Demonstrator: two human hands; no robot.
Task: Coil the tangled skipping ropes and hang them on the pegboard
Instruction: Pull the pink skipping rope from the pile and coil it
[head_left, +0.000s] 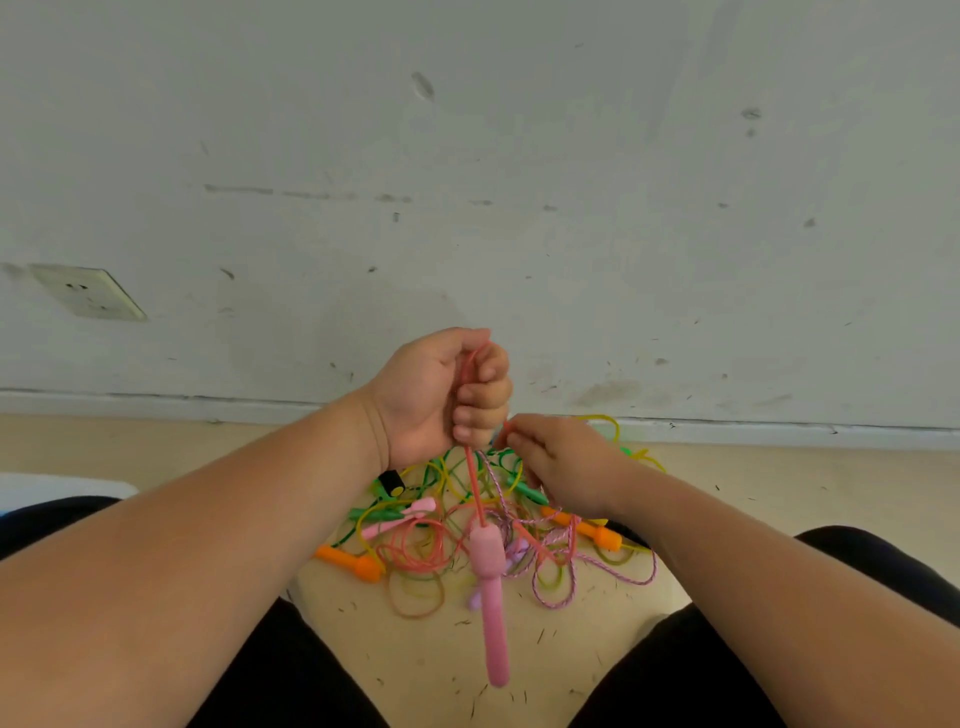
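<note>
Skipping ropes (415, 551) lie in a tangled heap; left hand (431, 400) fists the thin pink cord (475, 493), right hand (566, 462) pinches it.

tangled heap of coloured skipping ropes (467, 525) on floor, pink handle (491, 597) dangling above

Bare left forearm (208, 519) and right forearm (753, 551) reach forward, converging. The left hand (441, 400) is raised in a fist, fingers curled round a rope (475, 488). The right hand (563, 462), lower and just beside it, pinches a strand (506, 427) at its fingertips.
</note>
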